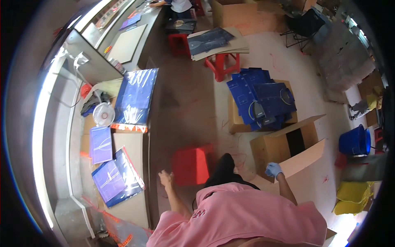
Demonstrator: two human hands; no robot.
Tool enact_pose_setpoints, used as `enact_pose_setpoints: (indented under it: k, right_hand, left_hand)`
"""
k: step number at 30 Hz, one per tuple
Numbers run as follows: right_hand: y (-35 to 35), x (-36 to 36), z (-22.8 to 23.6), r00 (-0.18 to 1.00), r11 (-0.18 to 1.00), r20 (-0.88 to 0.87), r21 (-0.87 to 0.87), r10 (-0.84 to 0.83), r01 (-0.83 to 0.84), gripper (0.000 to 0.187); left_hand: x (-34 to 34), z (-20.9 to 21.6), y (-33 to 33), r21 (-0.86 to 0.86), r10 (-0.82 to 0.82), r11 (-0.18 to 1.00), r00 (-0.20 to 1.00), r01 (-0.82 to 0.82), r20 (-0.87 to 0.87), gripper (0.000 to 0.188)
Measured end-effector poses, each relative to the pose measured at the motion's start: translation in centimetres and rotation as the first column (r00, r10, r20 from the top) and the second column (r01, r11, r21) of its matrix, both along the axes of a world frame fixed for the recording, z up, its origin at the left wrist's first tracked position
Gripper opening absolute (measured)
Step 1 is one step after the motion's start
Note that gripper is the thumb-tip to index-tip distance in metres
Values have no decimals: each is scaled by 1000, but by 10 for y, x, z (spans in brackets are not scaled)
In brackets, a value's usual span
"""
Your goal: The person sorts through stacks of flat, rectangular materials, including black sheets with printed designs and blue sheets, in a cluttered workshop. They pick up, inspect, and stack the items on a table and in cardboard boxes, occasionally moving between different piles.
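Note:
My left hand (166, 179) is bare and hangs between the workbench edge and a red stool (191, 165). Its fingers are loosely apart, with nothing seen in them. On my right hand (273, 169) is a pale blue glove. Its fingers look curled in, and no held thing shows. That hand is beside the near corner of an open cardboard box (269, 150); whether it touches the box I cannot tell. On the bench to the left lie a purple sheet (108, 179), a second purple sheet (101, 144) and a clear plastic bag (131, 175) with something dark blue in it.
A large blue bagged sheet (138, 92) and a white fan (103, 114) are farther up the bench. Blue printed sheets (263, 96) are piled on a carton ahead. Beyond stands a red stool (222, 66) bearing boards. A blue bucket (354, 140) is at right.

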State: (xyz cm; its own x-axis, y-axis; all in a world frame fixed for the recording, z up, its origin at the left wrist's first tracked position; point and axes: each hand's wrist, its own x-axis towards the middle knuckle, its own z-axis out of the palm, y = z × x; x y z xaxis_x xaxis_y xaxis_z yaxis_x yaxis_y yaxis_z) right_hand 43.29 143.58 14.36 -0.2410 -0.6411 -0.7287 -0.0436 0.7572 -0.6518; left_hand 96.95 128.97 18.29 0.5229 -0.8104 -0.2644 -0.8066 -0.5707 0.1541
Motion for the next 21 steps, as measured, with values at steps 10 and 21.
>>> enact_pose_setpoints:
  k: [10, 21]
  right_hand:
    - [-278, 44, 38, 747, 840, -392, 168, 538, -517, 30]
    - [-564, 109, 73, 570, 682, -418, 192, 707, -705, 34]
  left_hand:
    - [-69, 50, -251, -556, -188, 826, 976, 97, -109, 13]
    - [-65, 115, -491, -590, -364, 797, 678, -129, -639, 25]
